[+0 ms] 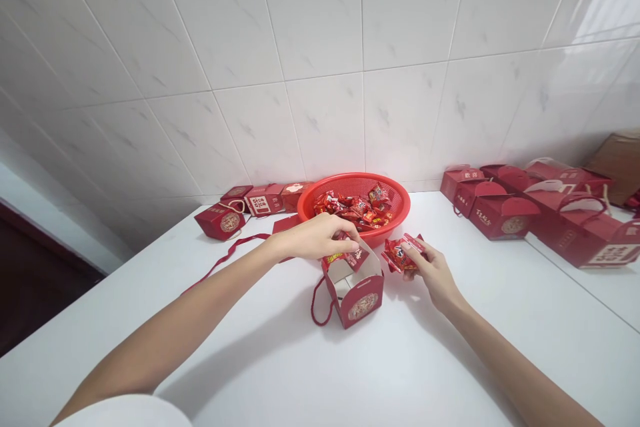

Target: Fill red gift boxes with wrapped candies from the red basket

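An open red gift box [361, 299] stands on the white table, its top flaps up and a dark red cord looped at its left side. My left hand [327, 237] is closed on red candy packets [334, 257] at the back left edge of the box opening. Just right of the box, my right hand [425, 267] grips several red candy packets [397, 255] above the table. Behind both hands sits a red plastic basket [404, 203] holding many wrapped candies [360, 208].
Red boxes [220, 221] line the table's back left, beside a loose red ribbon [231, 250]. More closed red boxes [505, 217] stand at the right, with a brown carton [616, 163] behind them. A tiled wall [325, 120] rises along the table's back edge.
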A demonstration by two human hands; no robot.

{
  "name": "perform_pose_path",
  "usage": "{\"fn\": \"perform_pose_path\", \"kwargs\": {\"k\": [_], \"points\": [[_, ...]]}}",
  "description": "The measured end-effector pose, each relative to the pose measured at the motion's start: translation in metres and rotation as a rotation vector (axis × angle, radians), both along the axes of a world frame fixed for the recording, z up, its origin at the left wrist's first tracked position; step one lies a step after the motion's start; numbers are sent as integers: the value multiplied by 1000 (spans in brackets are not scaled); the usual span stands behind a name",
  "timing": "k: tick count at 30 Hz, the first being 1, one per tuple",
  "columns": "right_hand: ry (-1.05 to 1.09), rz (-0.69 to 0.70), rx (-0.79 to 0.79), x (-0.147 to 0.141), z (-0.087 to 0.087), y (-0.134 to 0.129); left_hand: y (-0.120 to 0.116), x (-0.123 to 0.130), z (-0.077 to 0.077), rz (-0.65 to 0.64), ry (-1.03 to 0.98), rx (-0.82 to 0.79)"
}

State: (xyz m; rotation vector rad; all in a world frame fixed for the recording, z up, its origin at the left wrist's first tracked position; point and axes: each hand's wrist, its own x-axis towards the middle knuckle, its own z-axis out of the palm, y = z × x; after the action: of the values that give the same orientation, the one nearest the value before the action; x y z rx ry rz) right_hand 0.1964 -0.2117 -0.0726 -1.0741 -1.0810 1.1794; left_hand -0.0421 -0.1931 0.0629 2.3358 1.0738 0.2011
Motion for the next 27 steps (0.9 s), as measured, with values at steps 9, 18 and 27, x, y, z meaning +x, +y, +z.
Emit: {"fn": "perform_pose_path", "kwargs": {"k": [9, 18, 27], "points": [[-2, 3, 8, 1, 4, -1, 6, 5, 10, -69, 53, -54], [-13, 8, 27, 0, 7, -3, 56, 1, -14, 214, -214, 240], [-25, -13, 68, 0, 12, -5, 45, -2, -22, 206, 55, 364]]}}
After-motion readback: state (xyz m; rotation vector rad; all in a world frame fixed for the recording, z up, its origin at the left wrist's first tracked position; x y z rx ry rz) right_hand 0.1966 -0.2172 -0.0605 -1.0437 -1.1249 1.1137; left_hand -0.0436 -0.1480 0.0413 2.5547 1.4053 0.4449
